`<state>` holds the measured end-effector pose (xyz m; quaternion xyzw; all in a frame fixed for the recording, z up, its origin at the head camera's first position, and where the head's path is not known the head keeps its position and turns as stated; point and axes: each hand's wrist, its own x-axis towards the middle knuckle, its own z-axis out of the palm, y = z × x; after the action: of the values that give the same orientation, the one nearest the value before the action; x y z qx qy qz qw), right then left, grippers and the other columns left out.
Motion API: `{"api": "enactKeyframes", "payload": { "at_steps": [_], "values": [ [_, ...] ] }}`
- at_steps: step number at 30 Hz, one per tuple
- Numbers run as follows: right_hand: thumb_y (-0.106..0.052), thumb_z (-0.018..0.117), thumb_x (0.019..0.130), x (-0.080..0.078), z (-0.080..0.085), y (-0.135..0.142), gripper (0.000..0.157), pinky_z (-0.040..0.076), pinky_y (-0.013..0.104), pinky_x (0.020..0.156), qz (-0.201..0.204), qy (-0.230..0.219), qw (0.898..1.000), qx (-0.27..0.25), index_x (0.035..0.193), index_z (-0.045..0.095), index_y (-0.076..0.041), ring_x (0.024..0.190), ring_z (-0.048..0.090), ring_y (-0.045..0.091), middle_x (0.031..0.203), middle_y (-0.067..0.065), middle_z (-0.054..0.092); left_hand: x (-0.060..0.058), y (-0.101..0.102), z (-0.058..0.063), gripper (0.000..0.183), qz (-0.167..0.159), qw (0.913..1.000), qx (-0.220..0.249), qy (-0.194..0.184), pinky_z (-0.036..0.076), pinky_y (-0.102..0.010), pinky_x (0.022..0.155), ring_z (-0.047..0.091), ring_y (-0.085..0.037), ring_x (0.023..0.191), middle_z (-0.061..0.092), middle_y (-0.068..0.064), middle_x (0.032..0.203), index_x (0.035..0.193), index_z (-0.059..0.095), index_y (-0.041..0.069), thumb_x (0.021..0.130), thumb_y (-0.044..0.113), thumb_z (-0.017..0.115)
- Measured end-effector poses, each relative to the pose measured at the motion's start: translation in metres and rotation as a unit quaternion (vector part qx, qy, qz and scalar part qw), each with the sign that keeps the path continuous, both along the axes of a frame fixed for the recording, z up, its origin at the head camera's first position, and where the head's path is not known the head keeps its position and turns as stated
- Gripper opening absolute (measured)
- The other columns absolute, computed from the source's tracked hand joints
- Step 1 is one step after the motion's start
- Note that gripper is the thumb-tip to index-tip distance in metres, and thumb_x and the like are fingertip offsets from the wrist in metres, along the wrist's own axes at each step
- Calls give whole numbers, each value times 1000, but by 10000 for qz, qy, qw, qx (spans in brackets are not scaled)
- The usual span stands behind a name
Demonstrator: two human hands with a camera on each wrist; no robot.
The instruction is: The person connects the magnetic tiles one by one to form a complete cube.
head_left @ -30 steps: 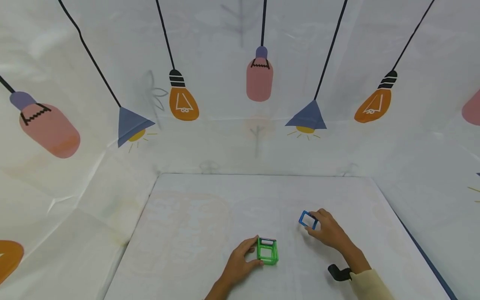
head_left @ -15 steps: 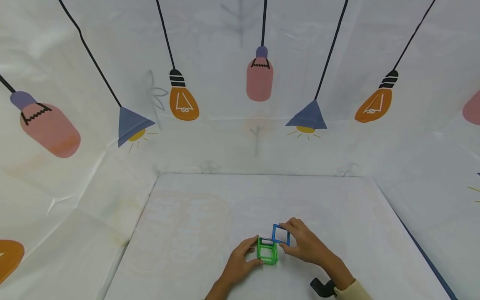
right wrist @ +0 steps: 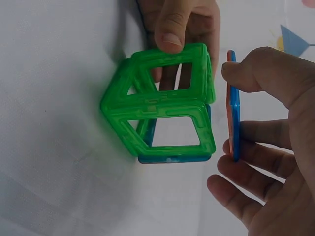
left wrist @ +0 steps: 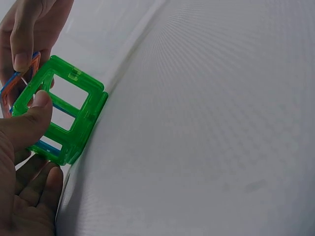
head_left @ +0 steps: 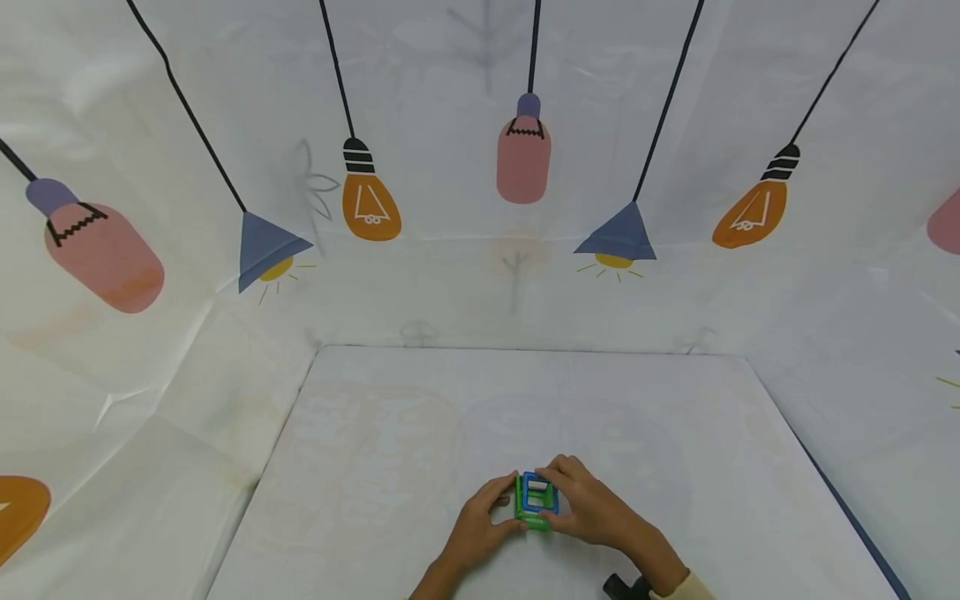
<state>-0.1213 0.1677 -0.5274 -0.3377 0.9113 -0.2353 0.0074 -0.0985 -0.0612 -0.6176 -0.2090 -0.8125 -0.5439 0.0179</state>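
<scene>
An open cube of see-through magnetic tiles, mostly green with some blue, stands on the white surface. My left hand holds it from the left, thumb on one green side in the left wrist view. A single square magnetic tile, blue on one face and orange on the other, is pinched between the thumb and fingers of my right hand. That tile is held upright over the cube's open top. A narrow gap separates the two in the right wrist view.
The white tabletop spreads around both hands. Behind it rises a white sheet printed with hanging lamps and bulbs. A black device sits at the right wrist, by a pale sleeve.
My right hand has carried the square tile leftward and nearer, from the right of the cube to over it. The left hand and the cube have stayed in place.
</scene>
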Motion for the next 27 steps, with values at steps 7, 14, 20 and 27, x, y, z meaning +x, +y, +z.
{"api": "enactKeyframes", "payload": {
  "at_steps": [7,14,20,27],
  "values": [
    [-32,81,84,0,-3,-2,57,54,24,84,128,-93,9997,199,131,62,-6,101,49,5,115,-4,55,-1,0,-2,74,3,10000,-29,12,53,-23,97,64,-13,117,58,-6,141,146,49,11,83,37,78],
    [-33,79,87,1,-4,-2,58,55,29,89,203,-128,9993,299,136,60,-9,108,53,11,123,-3,56,0,1,0,74,-1,9999,-117,-59,53,-23,97,64,-14,118,58,-6,141,146,49,11,83,35,79],
    [-37,75,90,4,-6,0,62,56,36,95,76,-314,9991,286,141,55,-7,118,59,19,132,1,58,1,1,0,74,-18,9999,-122,-63,53,-23,97,64,-14,118,57,-5,142,146,48,13,83,34,79],
    [-38,70,93,10,-9,2,64,53,43,99,-39,-464,9989,46,143,52,-2,129,58,30,148,13,53,1,1,-1,74,-20,9999,-103,29,53,-24,97,64,-14,117,57,-6,142,147,48,14,83,35,79]
  ]
}}
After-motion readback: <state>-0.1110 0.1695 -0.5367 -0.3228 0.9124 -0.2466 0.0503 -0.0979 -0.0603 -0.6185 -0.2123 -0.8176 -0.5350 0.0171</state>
